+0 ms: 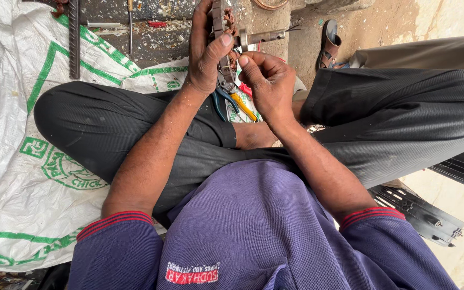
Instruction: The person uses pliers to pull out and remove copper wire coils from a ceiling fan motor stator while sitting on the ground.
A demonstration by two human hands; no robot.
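The left hand (pixel 206 53) has its grip closed around a rusty motor part with copper windings (pixel 222 24), thumb pressed across its front. The right hand (pixel 264 80) pinches the same part from below, fingers curled tight. The part is held up over the crossed legs. Just beneath it, pliers with blue and yellow handles (pixel 234 102) lie on the white woven sack (pixel 22 177).

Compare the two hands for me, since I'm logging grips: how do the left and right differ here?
The left hand wraps around the rusty metal part, thumb pressed on its front; the right hand is curled lower, only its fingertips meeting the part. The left hand reaches higher in the frame than the right. Both work above the pliers lying on the lap.
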